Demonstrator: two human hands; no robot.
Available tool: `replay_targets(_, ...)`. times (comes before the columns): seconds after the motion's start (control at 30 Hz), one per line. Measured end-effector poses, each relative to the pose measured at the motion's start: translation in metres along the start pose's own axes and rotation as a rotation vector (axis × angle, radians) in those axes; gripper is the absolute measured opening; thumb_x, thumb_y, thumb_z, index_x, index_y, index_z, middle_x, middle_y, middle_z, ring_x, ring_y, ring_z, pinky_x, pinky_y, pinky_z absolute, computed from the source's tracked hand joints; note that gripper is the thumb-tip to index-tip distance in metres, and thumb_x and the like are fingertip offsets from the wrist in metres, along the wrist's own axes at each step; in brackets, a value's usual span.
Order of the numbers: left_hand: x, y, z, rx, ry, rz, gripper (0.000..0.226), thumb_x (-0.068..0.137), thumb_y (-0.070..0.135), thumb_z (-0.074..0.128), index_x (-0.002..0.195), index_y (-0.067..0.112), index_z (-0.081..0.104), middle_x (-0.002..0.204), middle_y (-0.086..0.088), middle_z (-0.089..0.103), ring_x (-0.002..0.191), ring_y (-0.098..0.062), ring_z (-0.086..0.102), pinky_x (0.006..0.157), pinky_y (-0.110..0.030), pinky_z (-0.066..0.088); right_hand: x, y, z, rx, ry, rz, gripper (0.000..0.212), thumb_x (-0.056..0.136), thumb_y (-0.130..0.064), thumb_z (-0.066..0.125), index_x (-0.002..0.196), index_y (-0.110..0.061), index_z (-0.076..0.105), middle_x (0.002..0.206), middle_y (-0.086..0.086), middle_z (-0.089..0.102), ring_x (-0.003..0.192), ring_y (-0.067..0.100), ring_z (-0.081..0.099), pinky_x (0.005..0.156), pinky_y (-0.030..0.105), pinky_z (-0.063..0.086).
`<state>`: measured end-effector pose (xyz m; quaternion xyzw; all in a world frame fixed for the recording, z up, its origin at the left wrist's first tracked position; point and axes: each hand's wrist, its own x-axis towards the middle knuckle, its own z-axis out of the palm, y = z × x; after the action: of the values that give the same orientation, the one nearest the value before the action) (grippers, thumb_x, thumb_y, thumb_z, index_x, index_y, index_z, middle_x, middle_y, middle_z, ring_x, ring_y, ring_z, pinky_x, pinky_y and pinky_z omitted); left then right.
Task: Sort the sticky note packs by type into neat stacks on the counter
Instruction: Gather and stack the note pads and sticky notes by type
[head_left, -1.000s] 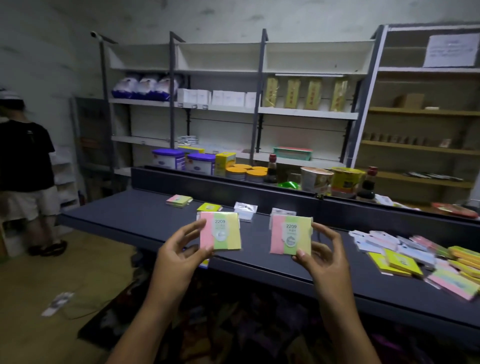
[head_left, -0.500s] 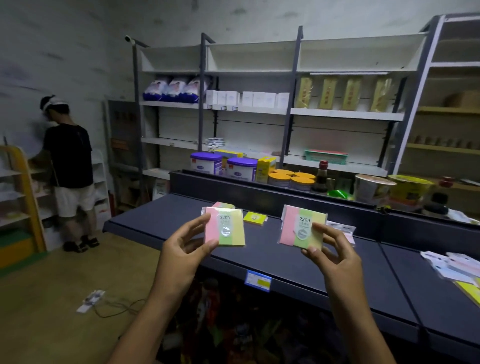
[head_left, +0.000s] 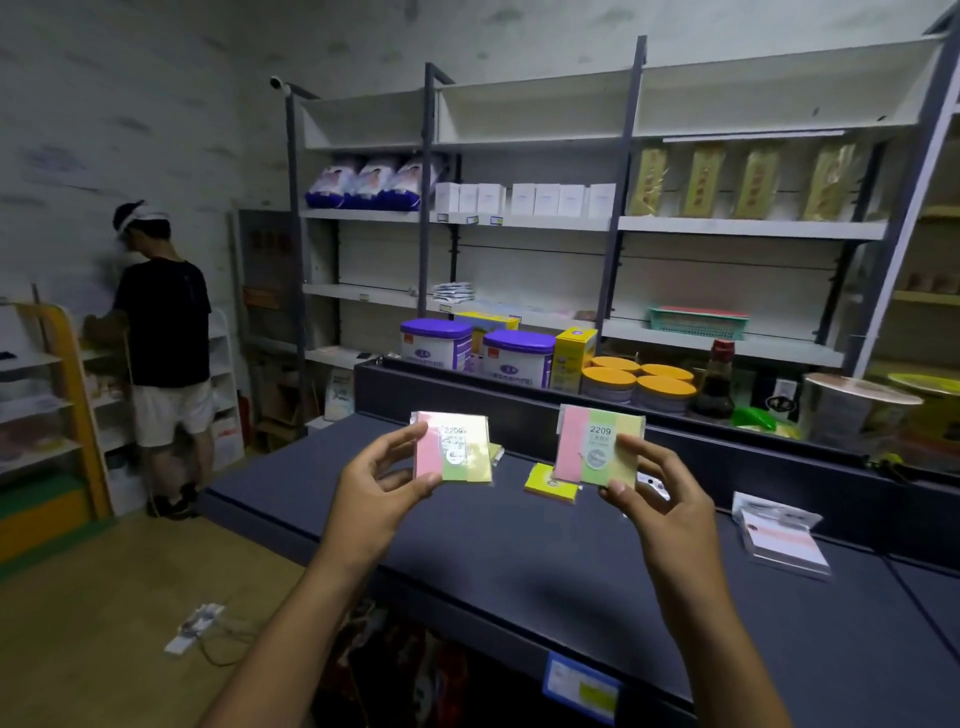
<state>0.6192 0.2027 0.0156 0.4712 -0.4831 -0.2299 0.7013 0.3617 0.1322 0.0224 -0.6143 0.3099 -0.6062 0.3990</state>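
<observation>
Much of the left pack is washed out by glare on its wrapper, so only "2209" reads on its label; the smaller print on both packs is too fine to make out. A further pack lies behind it on the counter, showing only a yellow corner at its right edge. The right hand covers the right edge of the right pack, and a white item behind that hand is mostly hidden. The counter's right end is cut off by the frame.

Two matching pink-green-yellow striped packs are held up above the counter, one in each hand. The left hand pinches its pack by the left side, thumb beneath and fingers on top; the right hand pinches its pack between thumb at the lower corner and fingertips on the right edge. On the counter lie one yellow pack, between the two held ones, and one stack of white-and-pink packs well to the right. One blue price tag sits on the counter's front edge. One person in a black shirt stands at far left, facing away.
</observation>
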Motion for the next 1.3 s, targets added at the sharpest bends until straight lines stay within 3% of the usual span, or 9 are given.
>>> replay_targets(0.23,0.064,-0.05,0.002,0.019,-0.056,-0.067,0.049,0.08,-0.012,0.071,0.122,0.011,0.061,0.119,0.003,0.065,0.088,0.003,0.071,0.073,-0.011,0.054,0.043,0.029,0.023,-0.039,0.037,0.025,0.045,0.09,0.005,0.064,0.121,-0.027,0.064,0.11,0.001,0.068,0.092,0.006,0.072,0.069,0.013,0.054)
replay_targets(0.43,0.126,-0.102,-0.003,0.033,-0.161,-0.146,0.049,0.08,-0.015,0.07,0.123,0.005,0.06,0.119,-0.008,0.066,0.084,-0.003,0.072,0.072,-0.012,0.054,0.079,0.057,0.062,-0.102,0.076,0.015,0.047,0.09,0.007,0.064,0.119,-0.03,0.064,0.107,-0.004,0.068,0.094,0.0,0.069,0.075,0.016,0.056)
replay_targets(0.63,0.181,-0.143,-0.006,0.121,-0.312,-0.181,0.049,0.08,-0.012,0.071,0.125,0.006,0.061,0.124,-0.014,0.064,0.092,-0.016,0.068,0.078,-0.016,0.056,0.112,0.083,0.101,-0.132,0.132,0.037,0.047,0.091,0.004,0.064,0.12,-0.032,0.063,0.116,0.001,0.068,0.103,0.006,0.068,0.083,0.024,0.059)
replay_targets(0.73,0.2,-0.156,-0.006,0.175,-0.366,-0.193,0.05,0.081,-0.009,0.072,0.127,0.007,0.061,0.126,-0.013,0.064,0.102,-0.023,0.067,0.089,-0.026,0.055,0.128,0.089,0.113,-0.14,0.148,0.049,0.046,0.091,0.004,0.064,0.12,-0.031,0.063,0.119,0.004,0.067,0.107,0.011,0.067,0.084,0.031,0.061)
replay_targets(0.8,0.209,-0.163,-0.006,0.233,-0.419,-0.172,0.049,0.081,-0.007,0.073,0.127,0.007,0.062,0.126,-0.011,0.064,0.105,-0.02,0.065,0.09,-0.018,0.052,0.136,0.092,0.118,-0.129,0.159,0.049,0.045,0.091,0.006,0.062,0.122,-0.026,0.062,0.119,0.008,0.066,0.109,0.015,0.067,0.086,0.034,0.06)
replay_targets(0.87,0.214,-0.168,-0.007,0.299,-0.466,-0.138,0.047,0.083,-0.003,0.073,0.127,0.008,0.062,0.126,-0.009,0.065,0.103,-0.015,0.062,0.084,-0.009,0.047,0.144,0.093,0.124,-0.132,0.166,0.049,0.045,0.091,0.007,0.062,0.123,-0.025,0.062,0.118,0.007,0.067,0.107,0.012,0.068,0.082,0.028,0.06)
replay_targets(0.97,0.217,-0.178,-0.009,0.418,-0.499,-0.106,0.043,0.086,0.009,0.074,0.127,0.015,0.062,0.123,-0.006,0.065,0.108,-0.015,0.06,0.095,-0.02,0.045,0.155,0.097,0.13,-0.139,0.154,0.045,0.046,0.091,0.005,0.063,0.122,-0.028,0.062,0.115,0.002,0.066,0.102,0.007,0.068,0.074,0.02,0.058)
replay_targets(1.17,0.223,-0.197,-0.016,0.685,-0.595,-0.009,0.042,0.089,0.035,0.068,0.13,0.029,0.059,0.117,0.007,0.047,0.121,-0.013,0.039,0.109,-0.028,0.035,0.163,0.114,0.139,-0.149,0.106,0.089,0.044,0.092,0.004,0.063,0.127,-0.022,0.061,0.12,0.006,0.066,0.111,0.017,0.066,0.078,0.025,0.059)
replay_targets(1.3,0.231,-0.199,-0.019,0.703,-0.651,0.013,0.038,0.088,0.041,0.069,0.124,0.032,0.062,0.118,0.008,0.045,0.117,-0.01,0.044,0.108,-0.031,0.038,0.161,0.128,0.139,-0.203,0.086,0.114,0.042,0.092,0.0,0.064,0.129,-0.02,0.061,0.12,0.007,0.068,0.11,0.017,0.067,0.077,0.022,0.059)
